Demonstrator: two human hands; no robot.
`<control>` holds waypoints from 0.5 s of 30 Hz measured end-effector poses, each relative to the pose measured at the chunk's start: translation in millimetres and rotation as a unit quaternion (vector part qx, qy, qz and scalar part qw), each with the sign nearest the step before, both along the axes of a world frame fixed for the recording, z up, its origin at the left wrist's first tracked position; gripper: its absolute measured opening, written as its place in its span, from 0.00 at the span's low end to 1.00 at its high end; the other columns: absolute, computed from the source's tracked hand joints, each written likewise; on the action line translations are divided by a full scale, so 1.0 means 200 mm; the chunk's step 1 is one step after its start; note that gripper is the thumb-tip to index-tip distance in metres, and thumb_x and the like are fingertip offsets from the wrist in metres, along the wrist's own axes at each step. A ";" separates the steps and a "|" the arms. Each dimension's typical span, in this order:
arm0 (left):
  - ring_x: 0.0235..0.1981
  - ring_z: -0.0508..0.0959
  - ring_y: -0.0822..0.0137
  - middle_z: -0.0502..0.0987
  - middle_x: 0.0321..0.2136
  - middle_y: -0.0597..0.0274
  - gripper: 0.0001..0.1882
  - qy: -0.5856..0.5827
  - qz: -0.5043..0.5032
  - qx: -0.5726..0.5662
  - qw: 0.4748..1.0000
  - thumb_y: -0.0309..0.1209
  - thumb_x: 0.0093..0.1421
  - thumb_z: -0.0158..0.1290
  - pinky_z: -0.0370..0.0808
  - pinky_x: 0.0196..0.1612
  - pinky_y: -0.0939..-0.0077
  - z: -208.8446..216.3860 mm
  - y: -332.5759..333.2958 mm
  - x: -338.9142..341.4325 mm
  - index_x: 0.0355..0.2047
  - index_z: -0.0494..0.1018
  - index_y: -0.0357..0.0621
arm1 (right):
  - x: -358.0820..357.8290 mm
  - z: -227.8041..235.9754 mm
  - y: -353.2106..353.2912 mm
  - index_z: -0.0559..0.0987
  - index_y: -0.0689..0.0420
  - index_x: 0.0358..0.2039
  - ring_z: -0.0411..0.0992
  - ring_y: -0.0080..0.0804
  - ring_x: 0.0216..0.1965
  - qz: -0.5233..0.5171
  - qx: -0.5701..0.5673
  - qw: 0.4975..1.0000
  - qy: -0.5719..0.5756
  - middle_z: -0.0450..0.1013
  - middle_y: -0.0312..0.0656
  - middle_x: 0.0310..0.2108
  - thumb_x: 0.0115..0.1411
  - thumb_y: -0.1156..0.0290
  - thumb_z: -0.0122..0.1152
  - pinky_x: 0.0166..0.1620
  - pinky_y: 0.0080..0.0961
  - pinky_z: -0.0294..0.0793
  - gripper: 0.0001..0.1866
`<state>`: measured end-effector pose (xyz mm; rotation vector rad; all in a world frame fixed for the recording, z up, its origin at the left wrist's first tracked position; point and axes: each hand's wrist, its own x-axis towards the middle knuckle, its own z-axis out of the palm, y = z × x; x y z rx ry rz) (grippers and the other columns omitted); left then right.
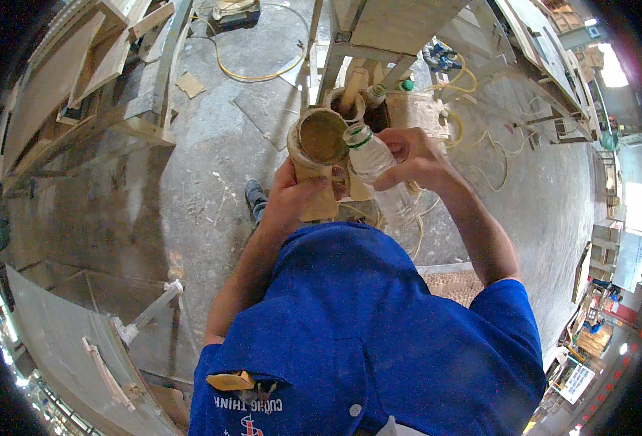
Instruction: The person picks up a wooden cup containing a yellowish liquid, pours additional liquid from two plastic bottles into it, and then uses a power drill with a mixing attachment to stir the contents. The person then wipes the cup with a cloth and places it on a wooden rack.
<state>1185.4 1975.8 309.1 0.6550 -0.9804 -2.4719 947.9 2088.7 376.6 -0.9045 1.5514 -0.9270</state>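
Observation:
My left hand [292, 198] is wrapped round a beige, crusted, round container [292, 144] with a wide open top and a brownish inside. Beside it, my right hand [415, 161] grips a clear plastic bottle [370, 161] with a green ring at its neck. The bottle leans, its neck close to the container's rim; whether they touch I cannot tell. No cap shows on this bottle. Just beyond stands another crusted pot with a wooden stick [353, 87] in it. Next to that is a bottle with a green cap [407, 85].
A wooden work table [390, 33] rises right ahead, its legs near the pots. Yellow hoses [497, 149] trail over the concrete floor on the right and far side. Wooden frames [110, 80] stand at the left, and a large pale panel [59, 334] lies at the near left.

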 end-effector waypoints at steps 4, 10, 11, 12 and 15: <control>0.45 0.82 0.54 0.79 0.47 0.49 0.28 0.015 -0.021 0.022 0.999 0.17 0.56 0.52 0.83 0.48 0.59 0.03 -0.01 0.00 0.59 0.63 0.37 | 0.01 0.00 0.00 0.79 0.66 0.50 0.79 0.32 0.44 -0.002 0.006 0.996 -0.084 0.81 0.45 0.44 0.36 0.78 0.76 0.51 0.30 0.77 0.35; 0.47 0.81 0.57 0.79 0.49 0.54 0.31 0.009 0.005 0.001 1.000 0.23 0.55 0.60 0.80 0.50 0.60 0.02 0.01 0.00 0.60 0.66 0.40 | 0.01 -0.07 0.00 0.76 0.67 0.55 0.78 0.31 0.46 0.008 0.004 0.989 -0.148 0.80 0.45 0.46 0.33 0.79 0.69 0.53 0.28 0.75 0.40; 0.47 0.81 0.56 0.79 0.48 0.52 0.30 0.007 0.007 -0.001 1.000 0.21 0.56 0.57 0.81 0.50 0.59 0.03 0.01 0.00 0.59 0.65 0.39 | 0.01 -0.07 0.01 0.77 0.67 0.55 0.78 0.32 0.47 0.011 -0.005 0.989 -0.148 0.80 0.45 0.47 0.34 0.79 0.71 0.53 0.29 0.76 0.39; 0.46 0.82 0.55 0.79 0.47 0.51 0.29 0.006 0.008 -0.003 1.000 0.20 0.56 0.55 0.81 0.49 0.59 0.05 0.01 0.00 0.59 0.65 0.38 | 0.01 -0.08 0.01 0.77 0.67 0.55 0.78 0.32 0.47 0.013 -0.014 0.989 -0.147 0.80 0.45 0.47 0.35 0.79 0.73 0.53 0.31 0.76 0.39; 0.45 0.82 0.55 0.79 0.46 0.49 0.27 0.007 0.014 0.000 1.000 0.18 0.57 0.51 0.82 0.48 0.59 0.06 0.02 0.01 0.58 0.64 0.38 | 0.02 -0.07 0.01 0.78 0.67 0.54 0.78 0.33 0.48 0.010 -0.028 0.993 -0.117 0.80 0.45 0.47 0.36 0.77 0.76 0.54 0.33 0.76 0.38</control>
